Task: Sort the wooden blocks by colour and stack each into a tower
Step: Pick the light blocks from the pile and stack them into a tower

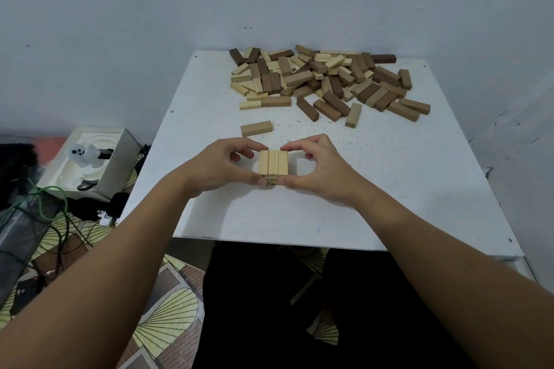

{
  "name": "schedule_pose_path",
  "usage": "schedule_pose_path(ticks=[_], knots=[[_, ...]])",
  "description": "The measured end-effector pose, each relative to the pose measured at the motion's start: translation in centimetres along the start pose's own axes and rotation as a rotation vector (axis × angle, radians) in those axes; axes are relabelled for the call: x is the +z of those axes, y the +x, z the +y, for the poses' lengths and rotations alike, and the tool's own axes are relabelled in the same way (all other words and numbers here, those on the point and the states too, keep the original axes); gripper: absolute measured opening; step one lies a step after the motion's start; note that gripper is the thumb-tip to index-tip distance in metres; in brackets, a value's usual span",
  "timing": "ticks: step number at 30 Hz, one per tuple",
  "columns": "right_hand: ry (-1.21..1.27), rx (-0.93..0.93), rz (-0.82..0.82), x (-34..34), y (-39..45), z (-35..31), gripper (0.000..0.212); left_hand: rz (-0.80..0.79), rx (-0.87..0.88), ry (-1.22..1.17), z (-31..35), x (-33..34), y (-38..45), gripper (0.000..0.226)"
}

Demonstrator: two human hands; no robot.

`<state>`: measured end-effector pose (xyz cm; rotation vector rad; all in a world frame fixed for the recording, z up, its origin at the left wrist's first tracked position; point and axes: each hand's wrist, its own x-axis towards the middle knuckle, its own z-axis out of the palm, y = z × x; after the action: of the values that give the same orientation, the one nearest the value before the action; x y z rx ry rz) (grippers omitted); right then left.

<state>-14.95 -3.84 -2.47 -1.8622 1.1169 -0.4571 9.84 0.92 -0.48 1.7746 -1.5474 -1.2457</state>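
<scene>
— Any writing on the blocks?
— Small dark marks on a few ends, too tiny to read.
— How many in the short pale wooden tower (273, 166)?
— Three on top; lower layers are partly hidden. The left hand (223, 166) and right hand (319, 169) pinch it from either side, on the white painted table (389, 189).
— The rest?
— A mixed pile of pale and brown wooden blocks (326, 81) near the grey wall (120, 24), one tan block (256, 128) lying apart.

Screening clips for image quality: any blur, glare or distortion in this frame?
Head view: sharp on the light block stack and both hands; no glare; soft, even light with faint shadows; wide-angle bending of the table edges; the far block pile is slightly soft.
</scene>
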Motion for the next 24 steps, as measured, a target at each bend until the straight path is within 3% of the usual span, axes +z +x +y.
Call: schedule_pose_path(ticks=[24], knots=[[-0.035,0.020,-0.006,0.40,0.51,0.16,0.060,-0.016,0.013,0.003,0.08,0.03,0.20,0.061]])
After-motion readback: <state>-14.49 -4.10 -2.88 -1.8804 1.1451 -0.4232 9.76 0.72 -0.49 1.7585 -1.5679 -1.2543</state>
